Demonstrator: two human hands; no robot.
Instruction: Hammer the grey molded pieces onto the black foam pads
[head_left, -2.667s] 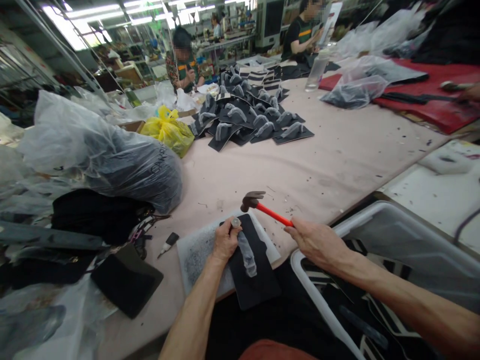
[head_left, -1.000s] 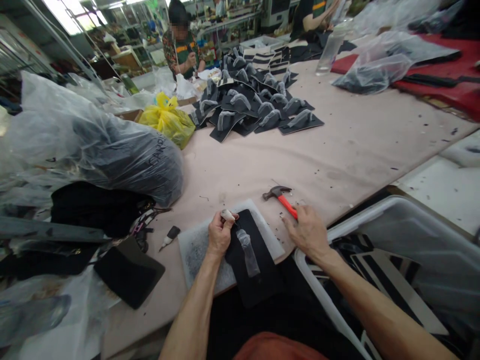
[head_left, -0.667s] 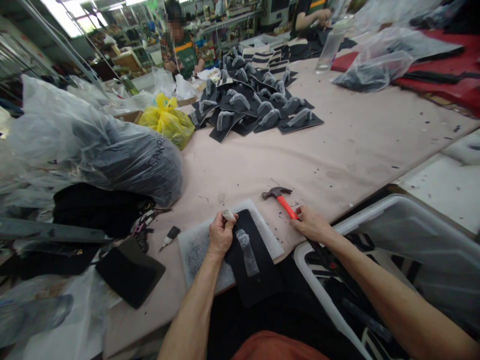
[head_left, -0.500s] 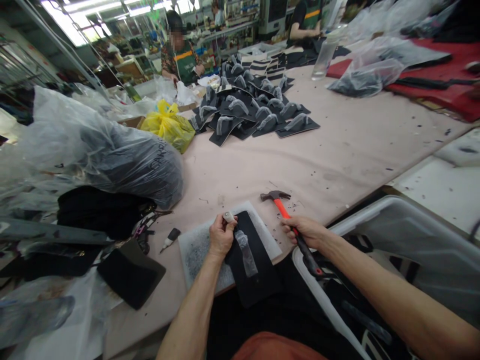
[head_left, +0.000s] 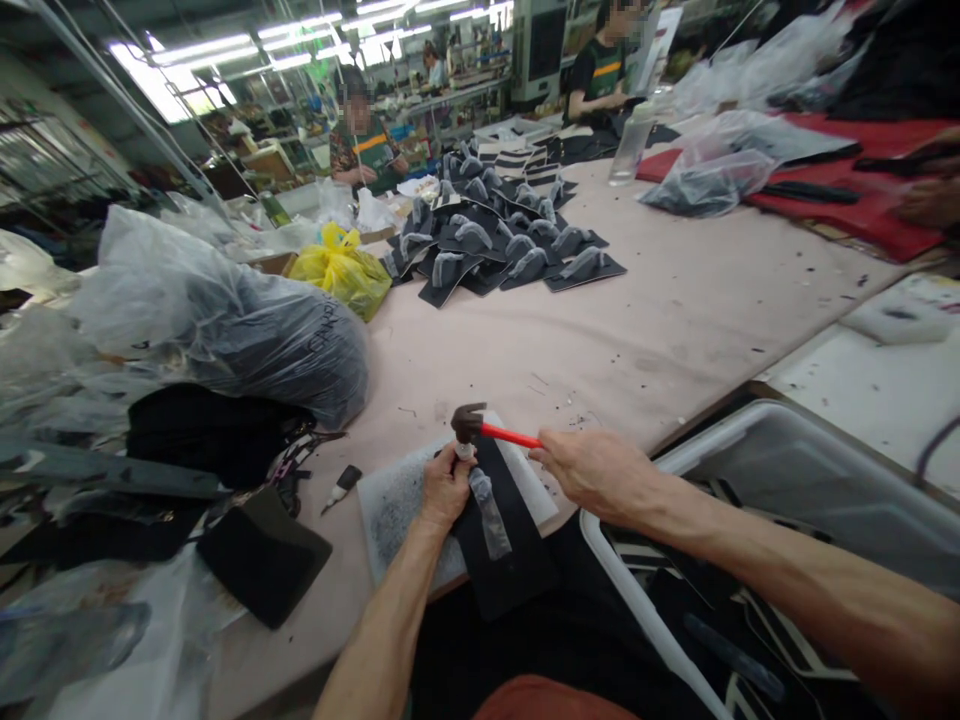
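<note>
My right hand (head_left: pixel 585 470) is closed round the red grip of a claw hammer (head_left: pixel 510 434). The dark hammer head sits right over the pale top of a punch (head_left: pixel 465 451); whether they touch I cannot tell. That punch is held upright in the closed fingers of my left hand (head_left: pixel 447 487). Below it lies a flat black panel (head_left: pixel 517 560) with a plastic-wrapped handle (head_left: pixel 491 515) along it. The panel rests on a white speckled board (head_left: pixel 390 520), and my left hand hides the punch's lower end.
A small white bottle with a black cap (head_left: pixel 343 488) lies left of the board. Black panels with wrapped handles (head_left: pixel 480 235) are heaped farther back. A stuffed plastic bag (head_left: pixel 292 340) stands left, a grey bin (head_left: pixel 720 450) right. Two co-workers (head_left: pixel 375 150) (head_left: pixel 600 75) are beyond.
My right hand has swung the hammer left and its head has come from beside the board to over the punch. My left hand still holds the punch on the panel.
</note>
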